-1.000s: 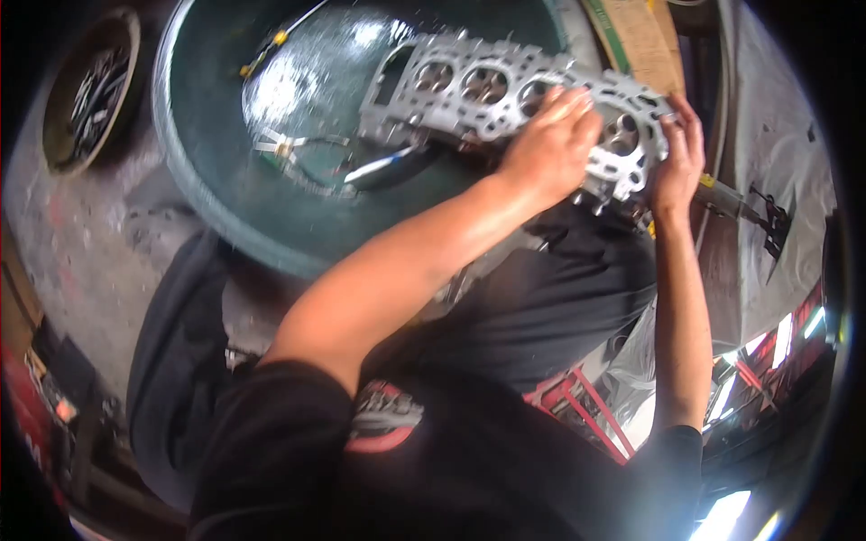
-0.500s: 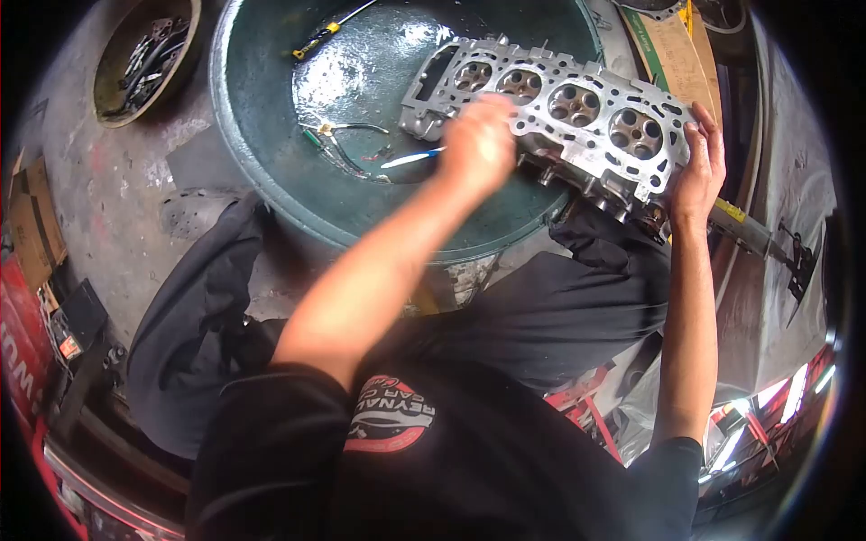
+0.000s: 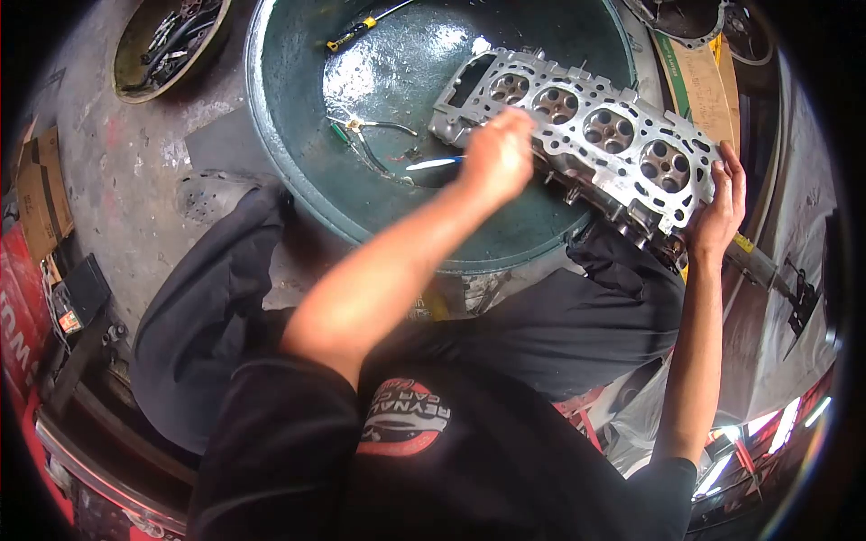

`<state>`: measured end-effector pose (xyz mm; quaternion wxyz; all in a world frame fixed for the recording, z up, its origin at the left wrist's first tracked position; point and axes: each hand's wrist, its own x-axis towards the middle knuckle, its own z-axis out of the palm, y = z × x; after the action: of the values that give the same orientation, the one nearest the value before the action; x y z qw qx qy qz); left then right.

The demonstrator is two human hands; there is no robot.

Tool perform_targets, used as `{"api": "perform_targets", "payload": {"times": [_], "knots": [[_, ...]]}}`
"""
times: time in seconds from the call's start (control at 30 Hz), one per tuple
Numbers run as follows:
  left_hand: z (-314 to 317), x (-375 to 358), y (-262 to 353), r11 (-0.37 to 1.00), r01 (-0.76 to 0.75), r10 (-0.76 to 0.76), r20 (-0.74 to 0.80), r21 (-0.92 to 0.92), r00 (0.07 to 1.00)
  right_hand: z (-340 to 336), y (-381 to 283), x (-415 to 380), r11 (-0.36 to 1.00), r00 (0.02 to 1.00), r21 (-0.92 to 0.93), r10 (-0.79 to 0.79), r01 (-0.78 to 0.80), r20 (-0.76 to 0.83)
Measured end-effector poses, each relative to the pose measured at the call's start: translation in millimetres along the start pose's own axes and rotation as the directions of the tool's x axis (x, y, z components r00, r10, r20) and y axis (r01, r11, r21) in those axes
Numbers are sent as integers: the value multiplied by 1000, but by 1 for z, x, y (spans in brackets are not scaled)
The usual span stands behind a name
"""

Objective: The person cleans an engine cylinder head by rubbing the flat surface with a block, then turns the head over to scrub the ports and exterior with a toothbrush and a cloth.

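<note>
1. While the right hand grips the right end of the metal part, the left hand is at the long edge nearer to the body, toward the left half of this part
2. The metal part lies over the right side of the big basin and goes across its rim; what carries it from below, I cannot tell
3. Its long axis runs slantwise, from far left to near right, so most of its length is to the right of the left hand
4. Of the two hands, the left one is nearer to the middle; the right one is close only to its own end
5. The right fingers are bent over the edge; the left fingers look curled inward, but they are blurred, so I cannot tell if they pinch something or touch the metal
6. Counted: one metal part with four round hollows in a row, one big basin, and inside it one screwdriver, one plier-like tool and one white and blue stick
7. Apart, at the far left, is one smaller bowl; its metal pieces are too mixed for counting
</note>
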<state>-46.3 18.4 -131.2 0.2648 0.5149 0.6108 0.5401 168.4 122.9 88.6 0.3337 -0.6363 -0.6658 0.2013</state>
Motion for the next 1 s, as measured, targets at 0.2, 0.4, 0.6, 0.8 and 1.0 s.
{"api": "perform_targets", "payload": {"times": [0.2,0.4,0.6,0.8,1.0], "knots": [[-17,21,-69,928,275,-327,197,250,924,0,-7,-3,999,1000,-49,1,-1,-19],[2,-16,19,983,-69,57,73,171,996,0,-2,-1,998,1000,-61,-1,1,0],[-18,-18,-2,974,-121,92,154,190,984,-1,-4,-2,997,1000,-82,7,-7,-2],[-9,20,-16,954,-215,170,212,211,962,1,-15,-7,994,1000,-103,-18,19,7],[6,26,-34,944,-229,184,199,237,963,0,-9,-4,997,1000,-81,13,-13,-3]]}}
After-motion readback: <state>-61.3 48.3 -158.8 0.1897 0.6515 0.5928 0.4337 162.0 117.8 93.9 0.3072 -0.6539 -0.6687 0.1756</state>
